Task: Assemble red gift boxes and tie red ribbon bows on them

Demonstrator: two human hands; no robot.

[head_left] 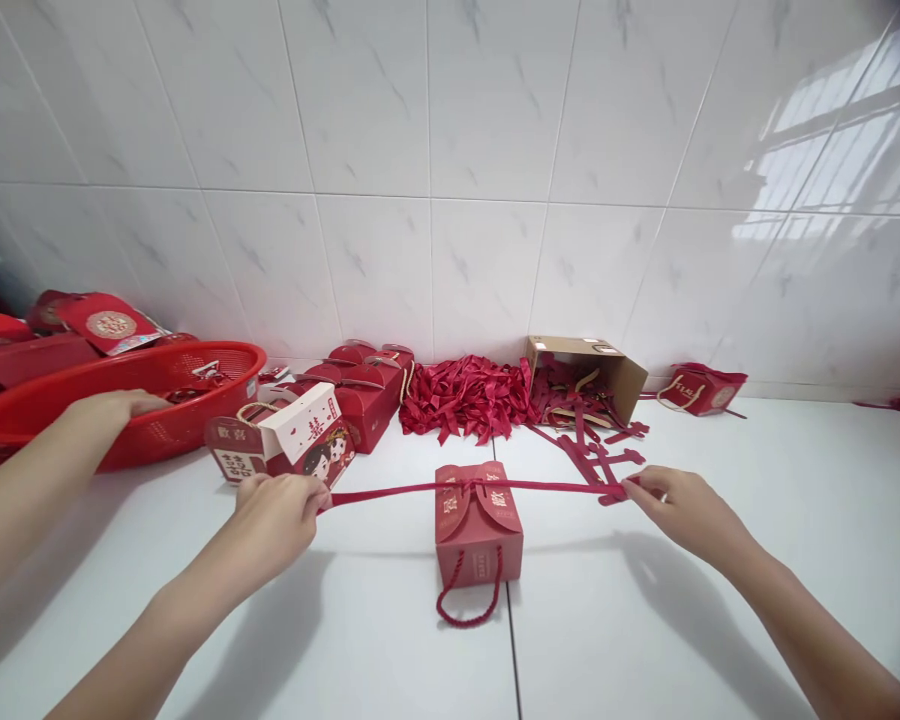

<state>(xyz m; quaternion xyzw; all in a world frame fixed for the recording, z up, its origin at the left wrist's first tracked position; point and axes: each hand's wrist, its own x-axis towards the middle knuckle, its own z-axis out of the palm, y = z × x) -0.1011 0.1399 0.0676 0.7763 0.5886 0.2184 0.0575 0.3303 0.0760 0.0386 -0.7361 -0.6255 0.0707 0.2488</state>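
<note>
A small red gift box (478,535) with a red rope handle (466,605) stands on the white tiled surface in front of me. A thin red ribbon (547,487) runs across its top flaps, stretched taut left to right. My left hand (279,520) is closed, pinching the ribbon's left end. My right hand (681,508) is closed, pinching the right end. The two hands are level with each other, one on either side of the box.
Another person's hand (112,405) rests on the rim of a red basket (217,355) at the left. Close by are a white-and-red gift box (292,440), several red boxes (371,392), a ribbon pile (465,395), a tipped cardboard box (615,372) and a red box (701,388).
</note>
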